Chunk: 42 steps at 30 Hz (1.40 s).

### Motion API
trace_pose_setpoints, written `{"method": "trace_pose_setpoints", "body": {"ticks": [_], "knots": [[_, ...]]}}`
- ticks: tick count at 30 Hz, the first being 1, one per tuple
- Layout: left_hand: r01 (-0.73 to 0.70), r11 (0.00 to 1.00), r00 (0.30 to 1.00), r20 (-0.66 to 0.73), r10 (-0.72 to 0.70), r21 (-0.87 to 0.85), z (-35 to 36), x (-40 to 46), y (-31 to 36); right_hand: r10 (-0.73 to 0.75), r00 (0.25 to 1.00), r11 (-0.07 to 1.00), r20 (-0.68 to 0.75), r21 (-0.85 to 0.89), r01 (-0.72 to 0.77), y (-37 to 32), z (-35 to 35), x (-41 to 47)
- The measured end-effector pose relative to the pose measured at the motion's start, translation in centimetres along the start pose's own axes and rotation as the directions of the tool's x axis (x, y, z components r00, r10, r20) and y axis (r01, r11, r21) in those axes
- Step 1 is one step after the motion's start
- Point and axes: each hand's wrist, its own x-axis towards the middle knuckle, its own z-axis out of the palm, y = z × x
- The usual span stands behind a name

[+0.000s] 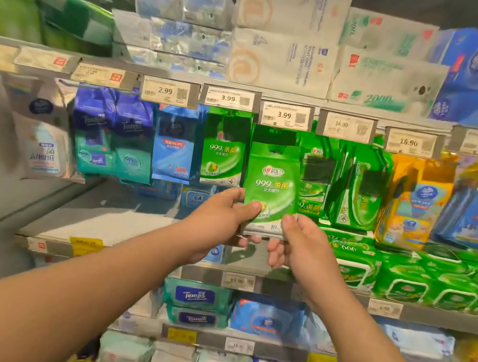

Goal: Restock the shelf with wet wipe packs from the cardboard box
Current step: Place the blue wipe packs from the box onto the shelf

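Right now both hands hold one small green wet wipe pack [271,185] up in front of the hanging row of the shelf [119,225]. The left hand [219,221] has its grip closed on the pack's lower left corner, thumb on the printed face and fingers behind. The right hand [299,245] pinches the lower right corner in much the same way, its fingers curled under the bottom edge. Neither hand is free.

The pack stands upright, its long axis running from 6 to 12 o'clock, with the hang hole at the 12 o'clock end, well away from both grips, which sit at 6. That is the relation the coming move seems to turn on: the top edge has to meet a peg while the hands steer from the bottom. The peg itself I cannot make out; it is hidden behind the pack, somewhere beneath the price tag [284,115] marked 3.99. A matching green pack [223,150] hangs just beside it at 9 o'clock, and more green packs [316,177] crowd in at 3 o'clock, so the slot looks narrow.

Both hands are about equally near the slot. The cardboard box is not in view. In my judgement this pack is about to be hung, and the restocking is partway along.
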Motion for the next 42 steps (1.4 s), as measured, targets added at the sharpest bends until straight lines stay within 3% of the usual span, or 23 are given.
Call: {"method": "trace_pose_setpoints", "body": {"ticks": [9, 18, 29, 36, 42], "knots": [[-0.103, 0.994, 0.994, -0.043, 0.104, 0.039, 0.0, 2.9, 1.8, -0.057, 0.998, 0.998, 0.04, 0.004, 0.057, -2.0, -1.3, 2.9], [-0.084, 0.995, 0.993, -0.093, 0.079, -0.048, 0.5, 4.8, 2.1, -0.013, 1.0, 0.995, 0.007, 0.103, 0.012, -1.7, -1.3, 5.3], [-0.049, 0.994, 0.984, -0.174, 0.032, -0.096, 0.6, 5.8, 2.3, 0.055, 0.998, 0.978, 0.005, 0.2, -0.055, -2.4, -0.7, 6.5], [0.05, 0.998, 0.981, -0.187, -0.056, -0.037, 0.6, 6.9, 2.1, 0.108, 0.994, 0.979, -0.016, 0.176, -0.104, -1.6, -0.3, 7.1], [0.15, 0.979, 0.965, -0.197, -0.175, -0.135, 0.8, 5.6, 0.4, 0.163, 0.986, 0.974, -0.021, 0.165, -0.158, 0.4, -0.2, 7.0]]}}
